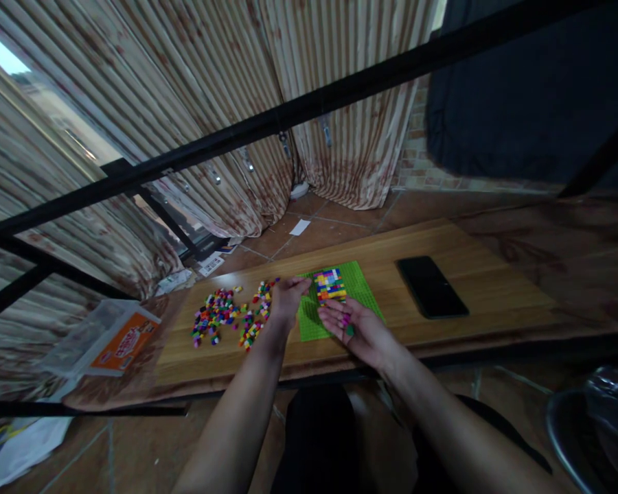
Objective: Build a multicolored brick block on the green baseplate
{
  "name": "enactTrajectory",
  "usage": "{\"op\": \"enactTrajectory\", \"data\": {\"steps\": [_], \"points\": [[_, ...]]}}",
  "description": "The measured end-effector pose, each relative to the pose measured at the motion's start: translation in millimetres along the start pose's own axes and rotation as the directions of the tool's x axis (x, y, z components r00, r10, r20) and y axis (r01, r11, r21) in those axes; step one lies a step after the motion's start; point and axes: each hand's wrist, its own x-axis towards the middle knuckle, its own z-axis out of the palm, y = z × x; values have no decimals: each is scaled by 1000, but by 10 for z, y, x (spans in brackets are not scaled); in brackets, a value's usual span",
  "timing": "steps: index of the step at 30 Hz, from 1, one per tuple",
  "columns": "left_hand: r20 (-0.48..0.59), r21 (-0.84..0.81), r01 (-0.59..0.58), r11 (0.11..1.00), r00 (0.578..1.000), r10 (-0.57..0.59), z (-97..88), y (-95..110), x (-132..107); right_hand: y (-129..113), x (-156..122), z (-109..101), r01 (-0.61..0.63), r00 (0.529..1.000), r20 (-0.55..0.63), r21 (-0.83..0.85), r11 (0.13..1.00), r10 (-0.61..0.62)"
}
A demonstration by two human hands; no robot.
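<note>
My left hand point(289, 298) is over the left edge of a green studded baseplate point(363, 291), its thumb and fingertips pinched together. Whatever may be between those fingertips is too small to make out. Palm up, my right hand point(363, 329) rests above the near part of the baseplate with fingers slightly curled. Several small magenta and green building bricks point(347, 320) lie in that palm. Just beyond its fingertips, a multicoloured block of joined bricks point(330, 285) sits on the baseplate.
Loose bricks lie in two piles, a left pile point(216, 312) and a right pile point(252, 322), on the wooden board point(299, 370). A black phone point(431, 287) lies to the right. A clear plastic box point(108, 336) with an orange label stands left. A black metal bar point(226, 140) crosses beyond the board.
</note>
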Motion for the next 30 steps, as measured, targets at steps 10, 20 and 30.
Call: {"op": "enactTrajectory", "data": {"steps": [10, 20, 30], "points": [[382, 527, -485, 697, 869, 315, -78, 207, -784, -14, 9, -21, -41, 985, 170, 99, 994, 23], [435, 716, -548, 433, 835, 337, 149, 121, -809, -17, -11, -20, -46, 980, 196, 77, 996, 31], [259, 657, -429, 620, 901, 349, 184, 218, -633, -1, 12, -14, 1, 1000, -20, 105, 994, 1]]}}
